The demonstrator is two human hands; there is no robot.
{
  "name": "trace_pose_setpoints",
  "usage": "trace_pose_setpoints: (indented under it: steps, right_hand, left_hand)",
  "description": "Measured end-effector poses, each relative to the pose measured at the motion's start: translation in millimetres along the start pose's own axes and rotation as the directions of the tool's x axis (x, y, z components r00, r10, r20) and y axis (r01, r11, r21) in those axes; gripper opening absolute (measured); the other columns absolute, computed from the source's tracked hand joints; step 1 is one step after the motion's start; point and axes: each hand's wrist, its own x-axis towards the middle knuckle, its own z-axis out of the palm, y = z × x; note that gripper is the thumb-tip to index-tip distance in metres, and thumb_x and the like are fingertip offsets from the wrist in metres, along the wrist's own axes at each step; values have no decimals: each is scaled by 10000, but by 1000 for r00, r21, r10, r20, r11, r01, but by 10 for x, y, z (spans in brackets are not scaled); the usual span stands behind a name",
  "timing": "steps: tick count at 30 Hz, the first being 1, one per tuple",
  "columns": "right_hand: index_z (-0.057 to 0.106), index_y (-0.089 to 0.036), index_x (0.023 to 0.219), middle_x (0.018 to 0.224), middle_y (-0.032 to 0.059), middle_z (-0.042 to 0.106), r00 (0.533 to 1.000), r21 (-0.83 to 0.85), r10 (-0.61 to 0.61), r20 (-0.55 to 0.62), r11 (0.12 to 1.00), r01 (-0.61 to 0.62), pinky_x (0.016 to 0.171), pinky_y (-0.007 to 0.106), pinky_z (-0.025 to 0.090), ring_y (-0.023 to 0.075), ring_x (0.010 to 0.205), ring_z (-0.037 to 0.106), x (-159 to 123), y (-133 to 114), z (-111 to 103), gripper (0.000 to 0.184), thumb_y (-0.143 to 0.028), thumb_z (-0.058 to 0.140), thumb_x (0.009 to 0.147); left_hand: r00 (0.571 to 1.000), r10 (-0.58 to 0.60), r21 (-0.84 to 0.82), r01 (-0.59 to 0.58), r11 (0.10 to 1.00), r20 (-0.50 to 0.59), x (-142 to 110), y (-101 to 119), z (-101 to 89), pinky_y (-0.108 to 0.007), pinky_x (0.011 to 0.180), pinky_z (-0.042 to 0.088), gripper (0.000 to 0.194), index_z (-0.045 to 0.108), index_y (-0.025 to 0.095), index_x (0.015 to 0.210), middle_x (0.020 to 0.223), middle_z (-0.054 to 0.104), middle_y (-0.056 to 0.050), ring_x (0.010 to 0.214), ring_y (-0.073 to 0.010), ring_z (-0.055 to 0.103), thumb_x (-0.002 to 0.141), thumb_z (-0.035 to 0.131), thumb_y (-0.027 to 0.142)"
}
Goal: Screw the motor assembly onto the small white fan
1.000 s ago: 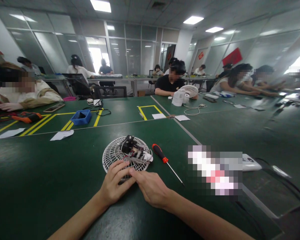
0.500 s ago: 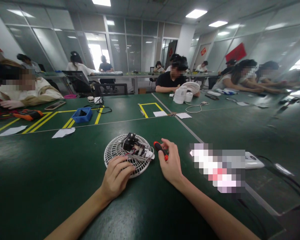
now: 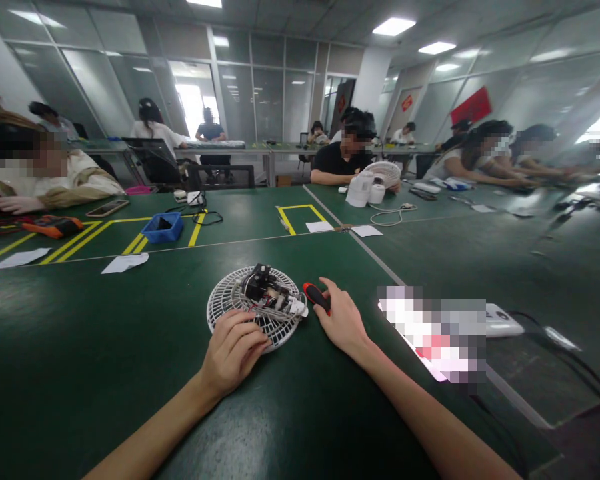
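A round white fan grille (image 3: pixel 223 301) lies flat on the green table, bearing a black motor (image 3: pixel 258 283) with exposed wires and a bundled pale cord (image 3: pixel 267 312). My left hand (image 3: pixel 235 350) holds the near edge of the grille, its fingers bent over the ribs and the thumb mostly hidden. Just right of the grille, my right hand (image 3: pixel 344 317) has a screwdriver (image 3: pixel 316 296) with a red and black handle between thumb and fingers, low over the tabletop. No shaft of the screwdriver shows.
A lit, blurred-out device (image 3: pixel 415 333) lies right of my right forearm, near a white box (image 3: pixel 503 320) with a cable. Farther off are a blue bin (image 3: pixel 163 229), paper slips (image 3: pixel 125 263) and an orange-black tool (image 3: pixel 60 227). Across the table, a person (image 3: pixel 343 160) handles another white fan.
My right hand has turned and lowered slightly with the screwdriver, shifting it a little left and up in view. My left hand stays on the fan grille.
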Motion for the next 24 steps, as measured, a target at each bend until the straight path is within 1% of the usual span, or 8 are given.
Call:
trace_pose_setpoints:
  steps: [2,4,7,10,12,15,19,24]
  right_hand:
    - [512,-200,1384,974,55,706,999,157,50,-16,987,-47,770,376,491,222,804,628,-3,-34,-23,570,-182,618,824]
    - [524,-204,1333,863,0,676,996,334,84,-17,940,-73,675,329,482,170,666,590,-21,-85,-32,531,-204,608,808]
    - [518,-199,1262,781,-46,615,996,600,87,-6,797,-66,568,276,454,134,583,551,-69,-176,-46,478,-240,590,791]
    - [480,-213,1260,793,-46,615,998,758,36,-46,652,11,581,269,480,144,642,595,-127,-252,-95,489,-258,587,785]
    - [447,-227,1287,844,-21,648,997,806,5,-74,590,57,629,289,518,165,717,643,-160,-286,-144,513,-261,597,798]
    - [422,-247,1314,934,12,671,995,832,5,-95,550,76,701,332,566,189,789,684,-194,-318,-210,553,-257,623,799]
    - [461,-253,1287,958,20,652,993,854,60,-99,518,53,770,360,586,215,863,703,-206,-347,-249,561,-236,662,763]
    - [512,-253,1185,928,17,651,979,909,150,-141,412,68,798,394,578,239,886,695,-200,-352,-268,483,-220,683,734]
  left_hand:
    - [1000,2,-1,-2,1000,-2,3,-2,3,-416,980,551,137,646,191,973,880,703,-24,986,-207,677,872,721,138]
    - [1000,8,-1,-8,1000,-7,5,-5,6,-414,976,555,130,634,188,952,861,696,-19,967,-202,678,872,729,148]
    - [1000,15,5,-15,1000,-11,8,-7,7,-406,968,555,125,614,177,921,838,683,-18,954,-200,676,877,729,152]
    - [1000,14,4,-14,1000,-5,13,-3,8,-405,962,555,127,607,173,911,832,679,-19,947,-199,680,878,728,155]
    - [1000,14,-2,-14,1000,-5,19,2,8,-410,959,557,129,607,176,911,826,681,-16,941,-199,684,877,730,156]
    - [1000,8,-2,-8,1000,-5,29,9,2,-411,951,560,121,603,186,906,813,685,-8,923,-194,689,888,721,167]
    - [1000,-7,-11,7,1000,4,22,8,-8,-406,963,552,119,600,181,896,811,681,-11,926,-191,678,891,717,165]
    - [999,-54,-10,54,999,-5,-8,-8,-8,-421,971,540,166,596,176,909,834,679,-24,947,-207,669,853,751,157]
